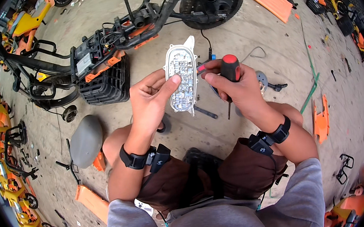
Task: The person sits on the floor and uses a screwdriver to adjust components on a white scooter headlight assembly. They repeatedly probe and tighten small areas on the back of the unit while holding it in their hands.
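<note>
My left hand (pixel 148 100) grips an oval part (pixel 185 91) upright by its left edge, thumb across its face. The part has a pale rim with small lugs, a silvery, patterned inside and a white tab at its top. A screwdriver (pixel 230 67) with a red and black handle is held in my right hand (pixel 247 90), its shaft pointing down. The right fingertips also reach a small dark piece with a pink patch (pixel 202 67) beside the oval part's right edge. Whether they pinch it, I cannot tell.
A stripped black scooter frame (pixel 137 29) lies ahead, over a black crate (pixel 105 84). Its wheel (pixel 211 2) is at the top. A grey seat (pixel 86 141) rests at left. Orange panels (pixel 273 3) lie around the floor; yellow scooters (pixel 15 197) line the left side.
</note>
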A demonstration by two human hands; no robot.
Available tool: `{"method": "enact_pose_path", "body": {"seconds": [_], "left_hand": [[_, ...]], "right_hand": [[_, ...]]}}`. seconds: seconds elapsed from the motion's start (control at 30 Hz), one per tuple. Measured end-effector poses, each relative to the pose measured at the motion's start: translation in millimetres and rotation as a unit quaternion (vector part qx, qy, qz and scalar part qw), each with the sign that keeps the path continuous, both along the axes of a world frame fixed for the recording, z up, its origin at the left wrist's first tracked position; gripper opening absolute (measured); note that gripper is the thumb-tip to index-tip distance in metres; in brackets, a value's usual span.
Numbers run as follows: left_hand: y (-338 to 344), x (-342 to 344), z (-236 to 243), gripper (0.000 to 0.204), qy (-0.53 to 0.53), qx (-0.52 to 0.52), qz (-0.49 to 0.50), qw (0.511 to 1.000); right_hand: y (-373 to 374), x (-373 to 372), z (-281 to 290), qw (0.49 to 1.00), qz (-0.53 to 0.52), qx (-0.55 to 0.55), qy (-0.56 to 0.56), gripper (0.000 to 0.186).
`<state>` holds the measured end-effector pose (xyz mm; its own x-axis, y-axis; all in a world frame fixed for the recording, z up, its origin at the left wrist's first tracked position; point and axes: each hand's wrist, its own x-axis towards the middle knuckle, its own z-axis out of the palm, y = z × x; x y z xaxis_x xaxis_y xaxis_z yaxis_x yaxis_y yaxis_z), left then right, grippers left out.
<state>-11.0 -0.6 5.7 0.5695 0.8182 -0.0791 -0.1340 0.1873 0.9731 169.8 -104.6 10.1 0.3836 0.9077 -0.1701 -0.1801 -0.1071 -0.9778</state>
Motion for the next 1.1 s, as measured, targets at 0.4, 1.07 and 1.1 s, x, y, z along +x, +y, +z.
{"method": "enact_pose_path", "body": {"seconds": [0.4, 1.07, 1.1], "left_hand": [[-6.6, 2.2, -3.8, 0.025, -0.006, -0.011, -0.051, 0.999], [-8.1, 5.1, -3.9, 0.015, 0.002, 0.0, -0.058, 0.998], [-8.0, 4.8, -4.0, 0.015, 0.005, -0.001, -0.059, 0.998]], "right_hand": [[3.3, -0.7, -5.5, 1.0, 0.018, 0.01, 0.012, 0.031], [4.4, -1.4, -6.2, 0.998, 0.013, -0.014, 0.053, 0.026], [4.5, -1.4, -6.2, 0.998, 0.013, -0.015, 0.055, 0.026]]}}
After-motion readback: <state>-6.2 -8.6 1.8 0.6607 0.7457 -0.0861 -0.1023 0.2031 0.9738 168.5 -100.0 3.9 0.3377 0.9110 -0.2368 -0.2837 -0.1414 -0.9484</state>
